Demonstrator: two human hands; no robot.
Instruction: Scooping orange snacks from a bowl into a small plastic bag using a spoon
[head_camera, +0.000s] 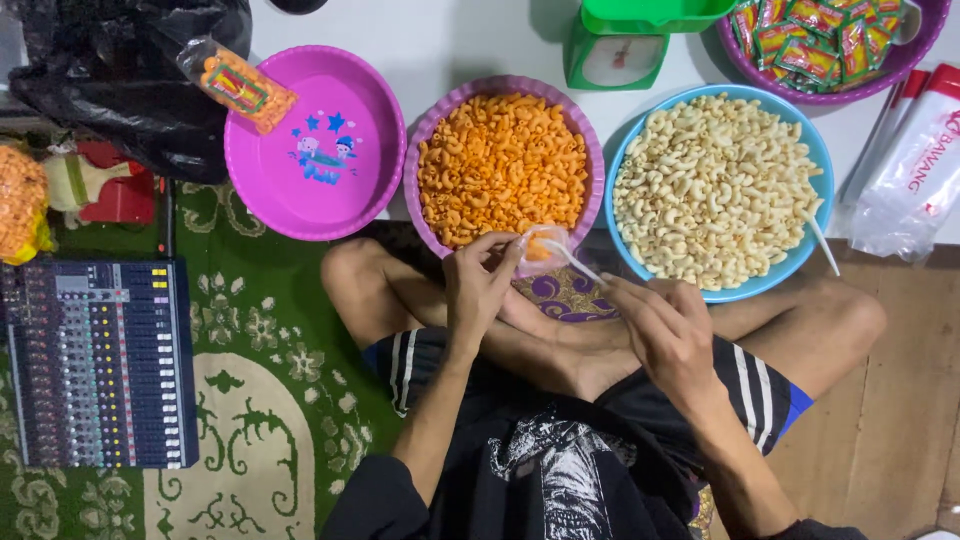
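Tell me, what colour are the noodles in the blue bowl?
Pale cream macaroni fills the blue bowl, clearest in the head view.

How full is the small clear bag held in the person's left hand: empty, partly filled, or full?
Partly filled. The small clear bag, pinched by the left hand, shows only a little orange macaroni.

- Lighting was bright, even, overhead; colours looked saturated.
- Soft shadows fell beside the round purple plastic bowl of orange macaroni (502, 165) and the green kitchen scale (620, 45).
- Glare showed on the crinkled black plastic bag (120, 70).
- Focus was sharp mid-frame; slight softness and wide-angle stretch showed at edges.
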